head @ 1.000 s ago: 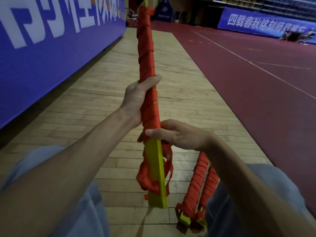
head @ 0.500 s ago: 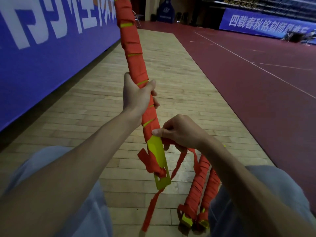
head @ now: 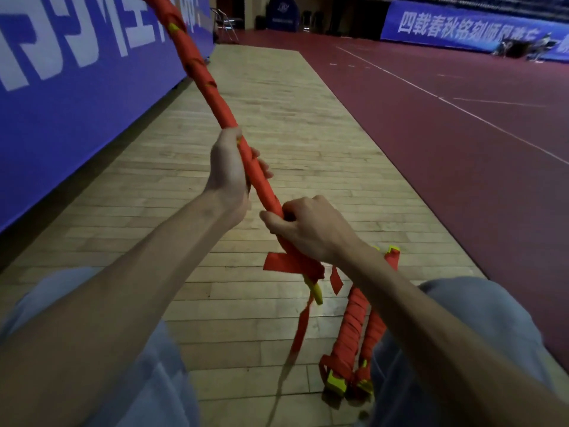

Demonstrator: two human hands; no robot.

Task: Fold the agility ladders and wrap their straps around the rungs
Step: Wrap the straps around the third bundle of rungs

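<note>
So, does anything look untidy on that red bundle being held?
Yes: below the right hand, a loose strap tail dangles unwrapped from the lower end of the held ladder bundle. The two wrapped bundles on the floor look neat by comparison.

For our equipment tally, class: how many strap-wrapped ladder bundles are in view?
3. The held bundle is gripped by the left hand and right hand. Two floor bundles lie side by side beside the right leg. Others may be hidden.

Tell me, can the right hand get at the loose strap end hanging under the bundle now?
Probably yes. The right hand grips the bundle just above the strap end and nothing lies between, though it must first let go.
</note>
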